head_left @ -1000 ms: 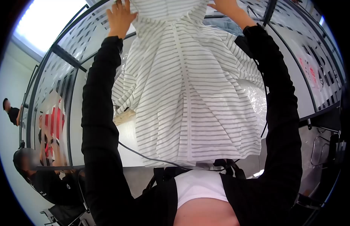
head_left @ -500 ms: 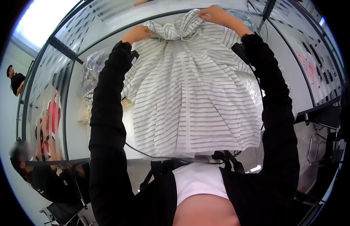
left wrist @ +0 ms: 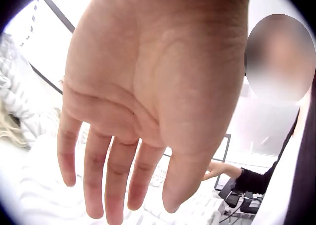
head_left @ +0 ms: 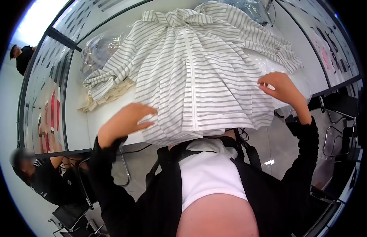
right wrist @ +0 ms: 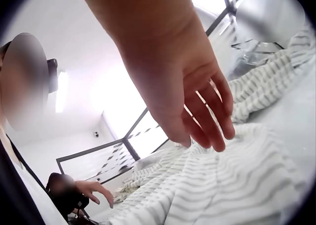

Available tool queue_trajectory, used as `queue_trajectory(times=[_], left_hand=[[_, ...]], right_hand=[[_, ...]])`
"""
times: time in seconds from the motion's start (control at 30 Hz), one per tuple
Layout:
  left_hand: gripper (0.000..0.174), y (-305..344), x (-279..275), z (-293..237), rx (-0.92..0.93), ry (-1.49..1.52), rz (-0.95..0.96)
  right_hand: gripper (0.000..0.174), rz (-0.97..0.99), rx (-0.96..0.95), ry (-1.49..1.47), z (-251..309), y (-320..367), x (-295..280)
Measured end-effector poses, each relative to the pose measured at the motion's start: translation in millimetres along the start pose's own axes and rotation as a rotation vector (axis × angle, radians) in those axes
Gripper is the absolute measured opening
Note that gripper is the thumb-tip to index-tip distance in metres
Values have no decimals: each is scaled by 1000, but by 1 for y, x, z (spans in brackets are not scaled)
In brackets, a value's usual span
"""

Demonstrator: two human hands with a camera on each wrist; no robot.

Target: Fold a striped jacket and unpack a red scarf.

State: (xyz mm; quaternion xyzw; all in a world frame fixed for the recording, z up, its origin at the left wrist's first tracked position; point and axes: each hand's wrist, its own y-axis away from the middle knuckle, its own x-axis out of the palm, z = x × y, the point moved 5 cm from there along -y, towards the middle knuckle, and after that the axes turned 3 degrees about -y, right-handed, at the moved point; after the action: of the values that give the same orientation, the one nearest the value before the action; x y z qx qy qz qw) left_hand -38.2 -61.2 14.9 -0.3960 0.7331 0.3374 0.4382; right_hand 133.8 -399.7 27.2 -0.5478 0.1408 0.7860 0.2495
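Observation:
A white hooded garment with grey stripes (head_left: 215, 91) lies front up on the table, its zip line running down the middle and its sleeves spread to both sides. My left hand (head_left: 126, 120) is over its lower left edge, fingers extended and holding nothing; the left wrist view shows the bare palm (left wrist: 153, 87) with straight fingers. At the garment's lower right side, my right hand (head_left: 281, 87) hovers with relaxed, slightly bent fingers. The right wrist view shows that hand (right wrist: 182, 96) above the striped cloth (right wrist: 232, 180), also with nothing in it.
Clear plastic bags lie at the table's back left (head_left: 98, 53) and back right (head_left: 250, 10). A beige ruffled cloth (head_left: 106, 96) sits under the left sleeve. Framed clear partitions border the table (head_left: 76, 130). Another person (head_left: 45, 177) sits at the lower left.
Both hands have let go of the hood and come back toward the body, to the garment's lower sides. The hood now lies folded down at the collar, and both sleeves are in view.

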Motion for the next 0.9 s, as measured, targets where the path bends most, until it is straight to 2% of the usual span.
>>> queue_trajectory(times=[0.1, 0.23, 0.27, 0.37, 0.4, 0.47, 0.5, 0.53, 0.57, 0.63, 0.77, 0.8, 0.87, 0.9], left_hand=[[23, 31, 27, -4, -202, 119, -26], [21, 61, 51, 3, -465, 213, -120], [21, 71, 58, 2, -527, 205, -174], [29, 99, 78, 6, -724, 208, -257], [31, 107, 83, 3, -788, 225, -262], [38, 119, 96, 2, -906, 282, -246], [40, 120, 104, -1, -869, 255, -293], [42, 118, 112, -4, -831, 228, -339], [44, 115, 116, -9, -792, 199, -386], [51, 103, 124, -14, -795, 342, -455], [57, 88, 160, -10, -738, 671, -673], [58, 85, 162, -12, -722, 742, -729], [62, 82, 171, -15, -696, 987, -830], [63, 81, 171, -18, -689, 953, -858]], right_hand=[[12, -39, -32, 21, -7, 26, 6], [11, -139, 115, -183, -7, 32, -9], [14, -116, 190, -174, -7, 37, -6], [20, -77, 215, -56, -2, 51, 16], [31, -43, 258, -59, -1, 58, 23], [40, -119, 147, -10, 21, 65, 28], [45, -153, 95, 11, 30, 69, 32], [58, -150, 58, 72, 28, 76, 43], [60, -170, 49, 75, 33, 78, 50], [64, -210, 33, 84, 46, 78, 61], [45, -234, 45, 42, 50, 79, 82], [37, -289, 16, 40, 53, 77, 81], [35, -336, 44, -12, 43, 78, 82], [34, -362, 56, -37, 40, 77, 82]])
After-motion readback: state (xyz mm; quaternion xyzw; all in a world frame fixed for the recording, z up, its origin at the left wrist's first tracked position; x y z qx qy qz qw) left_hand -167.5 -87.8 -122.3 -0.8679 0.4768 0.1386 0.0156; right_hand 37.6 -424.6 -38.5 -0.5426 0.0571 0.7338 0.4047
